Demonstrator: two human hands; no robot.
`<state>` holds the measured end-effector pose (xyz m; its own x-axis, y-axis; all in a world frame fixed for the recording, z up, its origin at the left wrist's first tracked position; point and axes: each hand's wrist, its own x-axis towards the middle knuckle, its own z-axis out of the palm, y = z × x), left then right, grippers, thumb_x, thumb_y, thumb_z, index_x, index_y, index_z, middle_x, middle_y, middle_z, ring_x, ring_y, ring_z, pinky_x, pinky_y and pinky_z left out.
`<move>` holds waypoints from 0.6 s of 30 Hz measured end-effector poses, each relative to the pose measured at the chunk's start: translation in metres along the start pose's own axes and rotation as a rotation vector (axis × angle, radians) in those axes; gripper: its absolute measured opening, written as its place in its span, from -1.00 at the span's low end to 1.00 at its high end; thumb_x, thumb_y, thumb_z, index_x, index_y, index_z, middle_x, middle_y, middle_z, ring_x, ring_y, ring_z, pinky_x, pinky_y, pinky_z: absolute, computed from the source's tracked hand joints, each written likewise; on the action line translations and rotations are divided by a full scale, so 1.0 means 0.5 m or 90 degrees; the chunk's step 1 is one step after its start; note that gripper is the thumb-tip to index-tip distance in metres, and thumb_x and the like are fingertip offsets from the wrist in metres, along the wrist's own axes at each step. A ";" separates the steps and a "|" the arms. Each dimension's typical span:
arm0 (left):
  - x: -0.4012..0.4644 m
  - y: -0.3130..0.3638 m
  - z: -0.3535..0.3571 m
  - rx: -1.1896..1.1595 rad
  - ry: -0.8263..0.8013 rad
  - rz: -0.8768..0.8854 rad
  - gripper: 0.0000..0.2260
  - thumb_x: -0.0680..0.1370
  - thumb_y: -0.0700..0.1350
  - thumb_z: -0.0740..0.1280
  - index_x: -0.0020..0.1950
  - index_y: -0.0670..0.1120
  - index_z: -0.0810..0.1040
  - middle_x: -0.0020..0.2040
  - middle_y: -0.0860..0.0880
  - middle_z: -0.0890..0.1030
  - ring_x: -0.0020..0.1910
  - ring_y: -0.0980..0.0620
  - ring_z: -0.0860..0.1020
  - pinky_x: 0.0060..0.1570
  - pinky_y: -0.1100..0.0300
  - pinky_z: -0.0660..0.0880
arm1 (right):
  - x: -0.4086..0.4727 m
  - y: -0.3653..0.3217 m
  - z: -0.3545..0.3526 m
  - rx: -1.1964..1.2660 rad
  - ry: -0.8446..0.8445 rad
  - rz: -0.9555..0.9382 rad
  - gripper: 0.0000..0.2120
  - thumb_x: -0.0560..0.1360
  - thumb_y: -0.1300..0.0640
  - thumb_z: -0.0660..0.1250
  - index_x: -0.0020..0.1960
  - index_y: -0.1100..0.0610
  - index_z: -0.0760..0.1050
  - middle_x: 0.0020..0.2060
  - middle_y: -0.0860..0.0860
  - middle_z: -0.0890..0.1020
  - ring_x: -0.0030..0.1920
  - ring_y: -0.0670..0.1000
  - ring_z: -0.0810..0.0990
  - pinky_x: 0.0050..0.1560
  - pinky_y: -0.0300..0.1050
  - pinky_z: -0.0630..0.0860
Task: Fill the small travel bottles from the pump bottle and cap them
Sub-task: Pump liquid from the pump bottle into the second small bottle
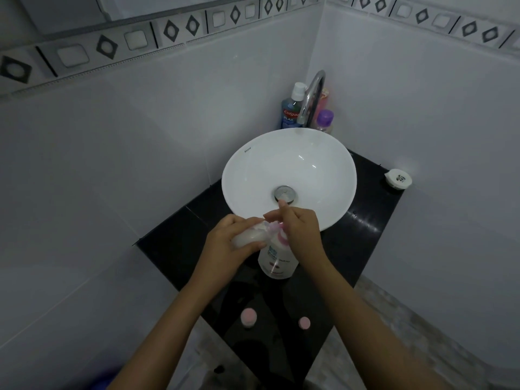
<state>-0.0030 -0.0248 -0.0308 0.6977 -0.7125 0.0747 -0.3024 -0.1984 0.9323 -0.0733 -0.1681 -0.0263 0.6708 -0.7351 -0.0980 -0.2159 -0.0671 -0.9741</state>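
a: what's nearest you, going by the pump bottle?

b: nearer to me than it, on the black counter, a pink-capped travel bottle and a loose pink cap. at the pump, my left hand is curled round a clear small bottle, tipped with its mouth at the spout. my right hand rests on the pump head, fingers bent, one raised.

a: how do you do this well?

b: i'd keep the mouth snug under the spout, press slowly, and stop short of the neck so the cap goes on clean.

a: what can't you see?

b: the spout and the mouth are hidden by my fingers, and the fill level is blurred. beyond the pump, the white basin; farther still, the tap with bottles behind it.
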 end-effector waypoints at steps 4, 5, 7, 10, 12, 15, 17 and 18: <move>-0.003 -0.008 0.004 0.028 -0.015 -0.008 -0.64 0.41 -0.10 0.48 0.16 0.14 0.56 0.00 0.17 0.50 0.00 0.38 0.46 -0.06 0.54 0.39 | -0.002 0.028 0.009 -0.048 0.006 -0.002 -0.60 0.61 0.07 0.15 -0.13 0.26 0.68 -0.29 0.07 0.69 -0.25 -0.13 0.62 -0.11 -0.25 0.50; -0.004 -0.008 0.003 0.030 -0.018 -0.008 -0.64 0.41 -0.10 0.47 0.16 0.15 0.56 0.00 0.17 0.50 0.01 0.38 0.46 -0.06 0.52 0.39 | -0.004 0.029 0.008 -0.057 0.002 -0.001 -0.60 0.61 0.06 0.15 -0.13 0.25 0.68 -0.28 0.06 0.69 -0.23 -0.10 0.63 -0.10 -0.23 0.50; -0.004 -0.004 0.001 0.028 -0.021 -0.002 -0.63 0.41 -0.11 0.48 0.18 0.13 0.56 0.01 0.18 0.50 0.01 0.38 0.46 -0.05 0.51 0.39 | -0.002 0.018 -0.001 -0.078 -0.018 -0.004 -0.62 0.60 0.05 0.17 -0.13 0.22 0.68 -0.29 0.02 0.68 -0.23 -0.11 0.62 -0.13 -0.25 0.49; -0.002 0.004 -0.005 0.035 -0.012 0.016 -0.63 0.40 -0.12 0.48 0.20 0.06 0.57 0.00 0.20 0.51 0.00 0.40 0.46 -0.04 0.54 0.38 | 0.004 -0.009 -0.014 -0.100 -0.041 -0.020 -0.66 0.57 0.03 0.22 -0.15 0.19 0.69 -0.29 -0.02 0.69 -0.21 -0.11 0.62 -0.07 -0.25 0.52; 0.000 0.006 -0.008 0.040 -0.006 0.023 -0.62 0.40 -0.12 0.48 0.20 0.06 0.58 0.00 0.21 0.51 0.01 0.40 0.46 -0.04 0.55 0.38 | 0.002 -0.012 -0.010 -0.107 -0.030 -0.028 -0.66 0.57 0.03 0.22 -0.15 0.18 0.69 -0.30 -0.02 0.69 -0.21 -0.11 0.63 -0.04 -0.22 0.53; 0.000 0.006 -0.008 0.046 -0.004 0.021 -0.62 0.40 -0.12 0.48 0.20 0.05 0.57 0.01 0.23 0.50 0.01 0.44 0.45 -0.05 0.58 0.36 | -0.004 -0.002 0.002 -0.068 0.015 -0.037 -0.63 0.60 0.09 0.17 -0.16 0.21 0.68 -0.34 -0.05 0.66 -0.28 -0.19 0.62 -0.11 -0.30 0.50; 0.001 0.003 -0.006 0.040 -0.008 0.012 -0.62 0.41 -0.12 0.47 0.22 0.04 0.57 0.01 0.23 0.49 0.02 0.41 0.45 -0.03 0.54 0.39 | -0.003 0.003 0.004 -0.035 0.027 -0.029 -0.62 0.61 0.10 0.15 -0.16 0.23 0.68 -0.33 -0.02 0.67 -0.27 -0.19 0.62 -0.10 -0.30 0.50; 0.000 0.002 -0.004 0.042 -0.013 0.006 -0.62 0.42 -0.11 0.47 0.23 0.04 0.56 0.02 0.23 0.49 0.03 0.36 0.47 -0.01 0.49 0.40 | -0.001 0.007 0.004 -0.036 0.025 -0.024 -0.61 0.61 0.09 0.14 -0.15 0.23 0.68 -0.30 0.00 0.68 -0.24 -0.16 0.63 -0.07 -0.27 0.52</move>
<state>-0.0019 -0.0239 -0.0292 0.6813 -0.7280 0.0761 -0.3524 -0.2352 0.9058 -0.0730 -0.1664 -0.0300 0.6515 -0.7568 -0.0529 -0.2320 -0.1324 -0.9637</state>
